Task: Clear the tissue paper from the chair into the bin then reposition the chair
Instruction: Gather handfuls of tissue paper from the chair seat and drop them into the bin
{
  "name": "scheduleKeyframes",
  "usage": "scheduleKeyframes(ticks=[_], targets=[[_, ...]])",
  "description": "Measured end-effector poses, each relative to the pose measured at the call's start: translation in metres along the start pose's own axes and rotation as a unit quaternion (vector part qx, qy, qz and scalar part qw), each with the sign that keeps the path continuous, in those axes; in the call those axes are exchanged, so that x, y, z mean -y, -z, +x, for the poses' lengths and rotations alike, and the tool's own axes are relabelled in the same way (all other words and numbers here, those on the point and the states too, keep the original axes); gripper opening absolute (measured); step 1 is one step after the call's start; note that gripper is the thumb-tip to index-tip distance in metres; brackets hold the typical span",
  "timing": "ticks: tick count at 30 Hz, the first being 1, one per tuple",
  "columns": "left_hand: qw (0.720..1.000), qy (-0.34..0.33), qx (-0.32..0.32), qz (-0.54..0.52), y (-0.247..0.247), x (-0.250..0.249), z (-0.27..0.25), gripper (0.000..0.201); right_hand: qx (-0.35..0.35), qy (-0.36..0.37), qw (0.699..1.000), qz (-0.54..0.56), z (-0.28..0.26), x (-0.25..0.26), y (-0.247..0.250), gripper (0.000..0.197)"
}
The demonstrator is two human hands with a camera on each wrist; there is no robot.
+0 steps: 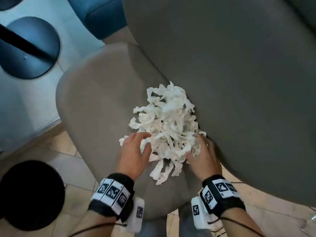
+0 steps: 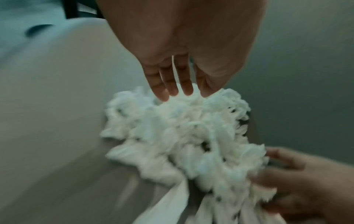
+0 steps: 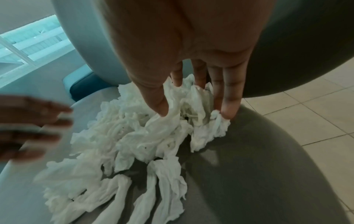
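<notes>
Black wristbands (image 1: 118, 190) carry white square-patterned marker tags, white camera boxes (image 1: 136, 214) and thin cables.

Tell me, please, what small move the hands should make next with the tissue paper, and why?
Probably bring both hands together and scoop. The left hand and right hand flank the near end of the tissue paper, fingers touching but not yet closed on it. The pile still lies loose on the chair seat, so it needs gathering before going to the dark round bin.
</notes>
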State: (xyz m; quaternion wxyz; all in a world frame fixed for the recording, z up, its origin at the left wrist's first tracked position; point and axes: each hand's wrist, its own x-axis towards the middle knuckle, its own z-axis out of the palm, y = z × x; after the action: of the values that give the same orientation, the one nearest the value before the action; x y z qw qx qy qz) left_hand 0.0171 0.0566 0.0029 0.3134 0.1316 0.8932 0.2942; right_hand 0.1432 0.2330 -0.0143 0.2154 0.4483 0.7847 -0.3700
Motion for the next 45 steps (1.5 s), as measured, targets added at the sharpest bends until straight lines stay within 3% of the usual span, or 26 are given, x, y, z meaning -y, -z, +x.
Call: scheduleKeyframes(ticks=[5,9,11,14,16,17,21,24,28,31,33,35,38,42,45], targets=[[0.996,-0.043,-0.029,0.069,-0.023,-0.062,0.092,0.053,-0.034,0.001,0.999,-0.041,0.026,0.002,-0.014,0.079],[0.989,-0.048,-0.008,0.142,-0.045,-0.078,0.133,0.072,-0.030,0.002,0.999,-0.027,0.041,0.003,-0.015,0.050],[0.988,-0.035,-0.005,0.147,-0.051,-0.075,0.141,0.065,-0.013,0.015,1.000,-0.004,0.045,0.004,-0.012,0.040],[0.991,-0.046,-0.009,0.123,-0.050,-0.067,0.139,0.038,0.018,0.020,0.998,0.048,0.044,0.005,-0.006,0.030],[0.996,-0.033,-0.039,0.069,-0.042,-0.064,0.131,0.029,0.021,-0.001,0.996,0.091,0.042,0.009,0.000,0.001],[0.997,-0.013,-0.056,0.042,-0.038,-0.063,0.126,0.026,0.015,-0.009,0.994,0.104,0.040,0.011,0.003,0.010],[0.990,0.054,-0.127,-0.025,-0.017,-0.055,0.106,0.020,0.004,-0.026,0.989,0.144,0.040,0.010,0.010,0.014],[0.979,0.086,-0.179,-0.037,-0.005,-0.046,0.099,0.028,-0.019,0.005,0.986,0.164,0.039,0.013,0.011,0.022],[0.975,0.094,-0.192,-0.052,0.005,-0.043,0.103,0.014,0.014,-0.003,0.978,0.206,0.037,0.021,0.013,0.031],[0.976,0.087,-0.171,-0.106,0.007,-0.051,0.114,0.009,0.023,-0.027,0.967,0.253,0.038,0.028,0.015,0.015],[0.977,0.074,-0.166,-0.112,0.006,-0.058,0.122,0.019,0.033,-0.027,0.963,0.266,0.037,0.032,0.017,0.009],[0.982,0.070,-0.146,-0.097,0.005,-0.063,0.131,0.025,0.037,-0.036,0.961,0.270,0.039,0.033,0.019,0.021],[0.997,0.048,-0.058,-0.021,-0.001,-0.065,0.141,0.024,0.046,-0.047,0.965,0.255,0.046,0.032,0.017,0.032],[0.987,0.008,0.068,0.144,-0.019,-0.053,0.149,0.048,0.071,-0.044,0.983,0.164,0.056,0.027,0.005,0.047],[0.978,0.005,0.091,0.186,-0.024,-0.044,0.149,0.037,0.050,-0.025,0.998,0.025,0.060,0.023,-0.007,0.044]])
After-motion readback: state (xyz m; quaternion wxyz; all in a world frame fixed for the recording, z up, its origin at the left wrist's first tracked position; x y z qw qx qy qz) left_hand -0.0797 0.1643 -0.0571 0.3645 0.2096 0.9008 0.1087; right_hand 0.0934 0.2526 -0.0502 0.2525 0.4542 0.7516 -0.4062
